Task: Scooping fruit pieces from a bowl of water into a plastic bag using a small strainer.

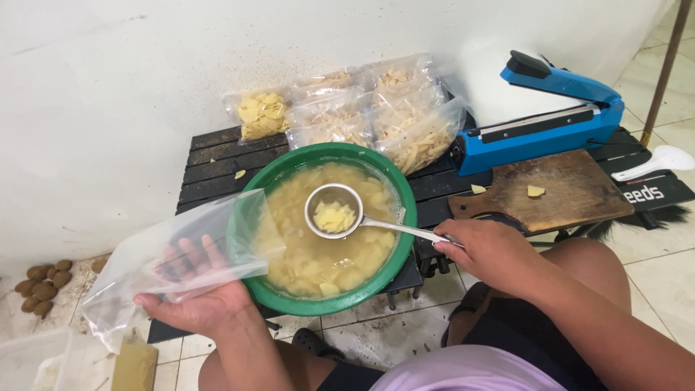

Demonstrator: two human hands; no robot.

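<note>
My left hand [194,303] holds an open clear plastic bag [181,250] by the left rim of a green bowl [286,298]. Pale yellow slices float in cloudy water in that bowl. A small metal strainer [334,211] is gripped by its handle in my right hand [492,252]. It hangs over the bowl with a few slices in its basket.
Several sealed bags of slices [347,108] lie behind the bowl on a low black slatted table [217,163]. A blue heat sealer [550,116], a wooden cutting board [557,192] and a white spoon [655,163] sit to the right. Brown tubers [43,286] lie on the floor at left.
</note>
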